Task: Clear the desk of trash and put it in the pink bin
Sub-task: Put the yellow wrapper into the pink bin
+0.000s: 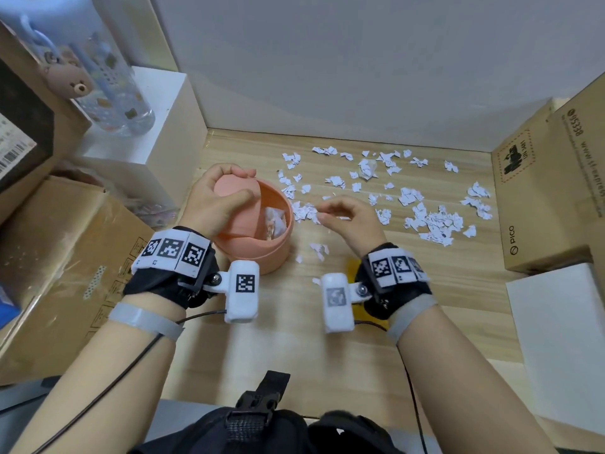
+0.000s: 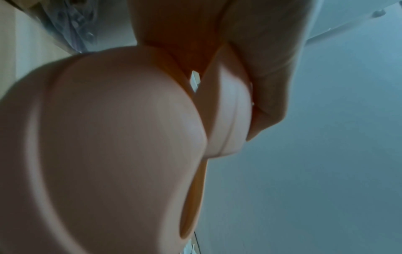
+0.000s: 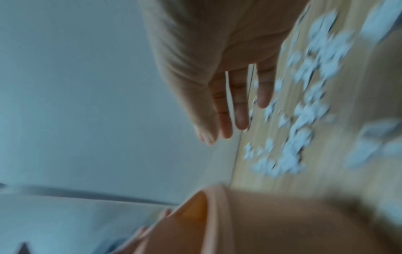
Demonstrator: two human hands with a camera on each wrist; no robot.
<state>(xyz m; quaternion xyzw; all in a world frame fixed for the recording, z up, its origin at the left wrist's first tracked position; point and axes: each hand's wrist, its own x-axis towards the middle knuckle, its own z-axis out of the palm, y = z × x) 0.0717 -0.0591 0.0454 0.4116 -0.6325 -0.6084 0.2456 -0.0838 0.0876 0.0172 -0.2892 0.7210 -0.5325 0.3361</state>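
Left hand [image 1: 217, 199]: fingers and thumb curled over the tilted swing lid [image 1: 235, 188] of the pink bin [image 1: 262, 253], holding the flap tipped so the mouth stands open; the left wrist view confirms fingers wrapped on the lid edge.

Pink bin: round, upright on the wooden table [image 1: 327, 339], left of centre; crumpled paper or wrapping already lies inside.

Right hand [image 1: 348, 217]: just right of the bin, fingers loosely extended and apart, nothing visibly held; the right wrist view, though blurred, shows the same spread fingers.

Torn paper scraps [image 1: 432, 221]: white, many, strewn across the table from beside the bin to the cardboard box [image 1: 540, 204] at far right; a small crumpled wad [image 1: 367, 168] lies among them toward the back.

Step in hand, by judgement: between loads, collection barely begun. Next move calls for the right hand to gather or sweep a cluster of scraps and drop it through the opening while the lid is held tipped.
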